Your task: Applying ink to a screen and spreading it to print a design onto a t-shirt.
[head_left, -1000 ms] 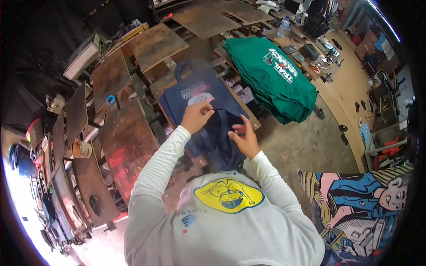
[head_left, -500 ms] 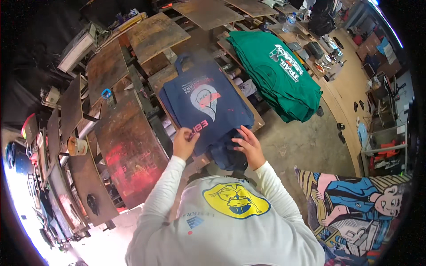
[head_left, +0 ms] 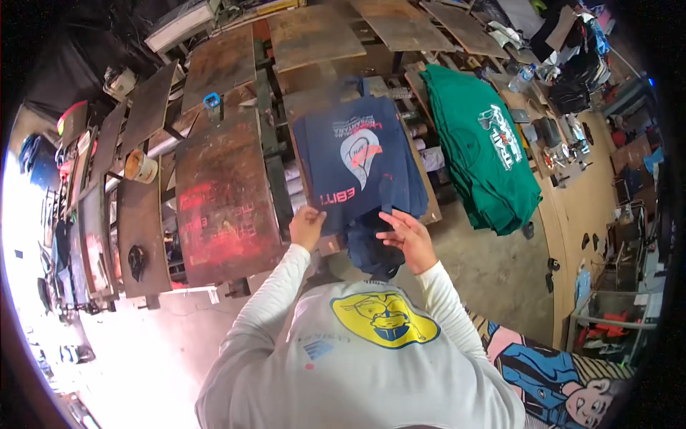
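A red-stained board lies flat among rows of work tables. Beyond it and to its left, more brown boards rest on dark frames, and black cloth hangs past these like a wall. Strong white light comes from far left of the red-stained board, bleaching the pale floor on its near side. Well to its right are grey concrete, tan flooring and a cluttered metal shelf.

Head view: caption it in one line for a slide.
Left hand and right hand at the near edge of a printed navy tote bag, stacked green T-shirts to its right.
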Available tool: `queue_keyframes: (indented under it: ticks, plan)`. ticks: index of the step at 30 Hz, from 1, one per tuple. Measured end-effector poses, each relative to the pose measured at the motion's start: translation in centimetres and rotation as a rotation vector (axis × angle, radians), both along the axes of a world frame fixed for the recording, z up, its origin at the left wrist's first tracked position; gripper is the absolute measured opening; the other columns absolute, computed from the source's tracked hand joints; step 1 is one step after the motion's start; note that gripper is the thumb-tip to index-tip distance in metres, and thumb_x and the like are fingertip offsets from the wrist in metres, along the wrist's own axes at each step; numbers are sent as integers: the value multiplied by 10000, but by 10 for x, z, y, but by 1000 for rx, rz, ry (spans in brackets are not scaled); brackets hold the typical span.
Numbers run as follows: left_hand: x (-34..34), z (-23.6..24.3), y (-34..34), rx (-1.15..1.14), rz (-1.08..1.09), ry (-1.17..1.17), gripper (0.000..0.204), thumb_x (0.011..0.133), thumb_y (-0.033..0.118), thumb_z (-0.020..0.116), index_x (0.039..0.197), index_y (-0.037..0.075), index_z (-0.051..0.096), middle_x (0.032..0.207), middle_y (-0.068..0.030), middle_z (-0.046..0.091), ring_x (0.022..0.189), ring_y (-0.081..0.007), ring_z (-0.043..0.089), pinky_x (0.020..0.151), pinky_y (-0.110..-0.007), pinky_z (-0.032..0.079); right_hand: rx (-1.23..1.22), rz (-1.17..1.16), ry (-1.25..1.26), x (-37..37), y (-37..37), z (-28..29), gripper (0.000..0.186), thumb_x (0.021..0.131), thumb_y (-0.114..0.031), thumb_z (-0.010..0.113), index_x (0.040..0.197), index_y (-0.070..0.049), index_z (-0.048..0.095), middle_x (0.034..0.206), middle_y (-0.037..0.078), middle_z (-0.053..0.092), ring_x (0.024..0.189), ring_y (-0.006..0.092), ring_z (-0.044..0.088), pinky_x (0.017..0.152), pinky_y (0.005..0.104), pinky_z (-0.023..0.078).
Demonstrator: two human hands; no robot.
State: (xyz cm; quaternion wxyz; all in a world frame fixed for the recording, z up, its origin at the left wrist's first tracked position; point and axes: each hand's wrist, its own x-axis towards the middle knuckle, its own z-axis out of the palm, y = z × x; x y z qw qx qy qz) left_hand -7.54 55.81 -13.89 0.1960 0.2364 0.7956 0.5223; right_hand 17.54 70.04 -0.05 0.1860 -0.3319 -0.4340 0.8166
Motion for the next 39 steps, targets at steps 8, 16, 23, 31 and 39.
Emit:
queue_keyframes:
  ticks: [8, 16, 23, 31, 39]
  plan:
    - [28, 11, -10, -130, 89, 25, 303, 788, 206, 852, 940, 36, 653, 838, -75, 713, 759, -162, 690, 728, -296, 556, 23, 39, -31, 25, 7, -11, 497, 1020, -261, 580, 1427, -3, 456, 1382, 153, 619, 979, 263, 737, 849, 324, 561]
    - [41, -8, -12, 58, 169, 76, 205, 825, 84, 807, 980, 28, 685, 852, -72, 716, 760, -122, 673, 722, -264, 551, 71, 197, 14, 42, 19, -17, 409, 1015, -236, 584, 1350, -6, 537, 1266, 156, 676, 944, 244, 735, 824, 309, 561]
    - [61, 48, -5, -29, 258, 289, 186, 856, 98, 766, 1026, 44, 713, 871, -78, 733, 784, -141, 686, 730, -270, 540, 84, 258, 28, 61, 27, -26, 350, 1018, -205, 591, 1310, -14, 570, 1182, 137, 705, 907, 216, 731, 791, 289, 548]
    - [100, 107, 31, 177, 232, 373, 178, 894, 37, 721, 1037, 26, 616, 889, -41, 687, 881, -116, 669, 801, -256, 510, 115, 280, -2, 65, 25, -22, 338, 1019, -207, 593, 1302, -24, 579, 1159, 123, 715, 893, 193, 726, 792, 284, 550]
    - [115, 128, 37, 326, -85, 84, 137, 853, 33, 767, 909, 2, 646, 847, -57, 686, 789, -121, 652, 768, -270, 525, 254, 58, -34, 0, 1, -2, 478, 1011, -229, 621, 1450, -100, 481, 999, 71, 682, 769, 152, 678, 591, 300, 591]
